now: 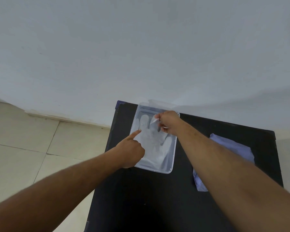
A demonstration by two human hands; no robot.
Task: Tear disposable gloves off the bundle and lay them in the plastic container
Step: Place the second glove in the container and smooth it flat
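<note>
A clear plastic container (173,158) stands on a black table (149,198) near its far left corner. A translucent disposable glove (153,144) lies spread flat inside it, fingers pointing away from me. My left hand (131,148) rests over the container's left edge, its index finger pressing down on the glove's left side. My right hand (167,122) hovers over the container's far right part and pinches one finger of the glove, lifting it slightly. The bundle of gloves (231,149), bluish and flat, lies on the table to the right, partly hidden under my right forearm.
The black table stands against a plain white wall (141,47). Pale floor tiles (32,148) show to the left, beyond the table's left edge. The container's lid (157,102) appears to lean behind it at the wall.
</note>
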